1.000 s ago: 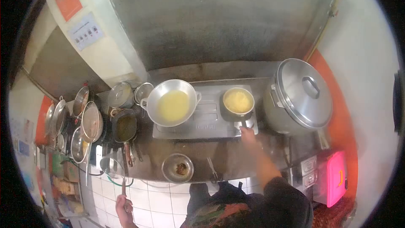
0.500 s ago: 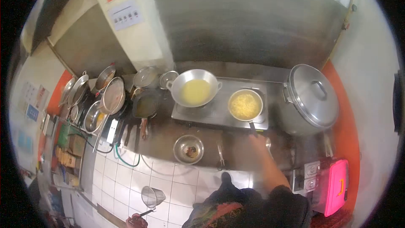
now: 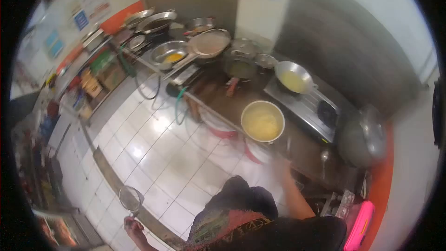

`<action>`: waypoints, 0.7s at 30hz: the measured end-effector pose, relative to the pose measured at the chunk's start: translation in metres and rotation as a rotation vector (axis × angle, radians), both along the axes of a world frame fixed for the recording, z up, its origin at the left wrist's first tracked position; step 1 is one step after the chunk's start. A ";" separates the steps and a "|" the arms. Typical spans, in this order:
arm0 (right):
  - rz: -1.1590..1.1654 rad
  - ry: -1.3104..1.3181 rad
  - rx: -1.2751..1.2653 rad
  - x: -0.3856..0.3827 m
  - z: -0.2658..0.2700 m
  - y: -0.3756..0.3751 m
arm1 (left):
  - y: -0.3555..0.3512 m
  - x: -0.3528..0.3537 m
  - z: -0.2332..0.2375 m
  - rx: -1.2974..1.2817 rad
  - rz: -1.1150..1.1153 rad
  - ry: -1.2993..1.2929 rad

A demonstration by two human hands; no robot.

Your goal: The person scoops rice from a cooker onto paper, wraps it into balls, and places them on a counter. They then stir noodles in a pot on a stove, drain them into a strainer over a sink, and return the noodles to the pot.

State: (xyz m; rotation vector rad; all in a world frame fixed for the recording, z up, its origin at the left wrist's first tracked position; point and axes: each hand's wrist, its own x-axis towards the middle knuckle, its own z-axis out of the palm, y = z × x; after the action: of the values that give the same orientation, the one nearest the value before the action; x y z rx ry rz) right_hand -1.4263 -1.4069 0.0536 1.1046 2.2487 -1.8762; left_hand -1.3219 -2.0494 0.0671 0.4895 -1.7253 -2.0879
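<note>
My right hand [image 3: 280, 162], smeared by motion, is closed on the handle of a saucepan [image 3: 243, 120]. Pale yellow noodles [image 3: 265, 126] in liquid fill the pan, which hangs level above the front of the counter, off the stove. Low on the left, my left hand [image 3: 133, 224] grips a round mesh strainer [image 3: 130, 199] by its handle, out over the floor. Nothing shows inside the strainer. The saucepan hides the part of the counter where a metal bowl stood.
A two-handled wok [image 3: 306, 72] with yellowish liquid sits on the stove [image 3: 312, 111]; the right burner [image 3: 328, 111] is bare. A big lidded pot [image 3: 364, 142] stands at the right. Several pans and a large skimmer [image 3: 209, 43] crowd the left. White tiles [image 3: 158, 158] cover the floor.
My right hand has lifted the saucepan off the right burner and carried it left and toward me. The view has turned left. My left hand still holds the strainer.
</note>
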 end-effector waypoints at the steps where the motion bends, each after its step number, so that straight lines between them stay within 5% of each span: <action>1: 0.080 -0.018 -0.007 -0.007 -0.008 -0.025 | -0.008 -0.007 0.020 -0.143 0.016 -0.016; 5: 0.341 0.048 -0.067 -0.054 0.032 -0.154 | -0.082 -0.044 0.025 -0.170 0.332 -0.318; 10: 0.624 -0.082 0.018 -0.145 0.015 -0.306 | -0.201 -0.077 -0.004 -0.305 0.359 -0.483; 16: 0.917 -0.173 -0.093 -0.272 0.002 -0.516 | -0.323 -0.038 -0.080 -0.307 0.311 -0.655; 18: 1.056 -0.152 -0.060 -0.312 -0.001 -0.591 | -0.350 0.008 -0.152 -0.402 0.461 -0.745; 21: 1.267 -0.127 0.013 -0.366 0.008 -0.710 | -0.337 0.035 -0.165 -0.511 0.799 -0.807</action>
State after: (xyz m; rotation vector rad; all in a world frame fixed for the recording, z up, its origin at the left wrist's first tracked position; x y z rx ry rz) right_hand -1.7923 -2.1165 0.0611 -0.2677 1.9979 -1.1464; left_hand -1.2872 -2.3866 -0.0974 1.6566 -1.8716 -0.8709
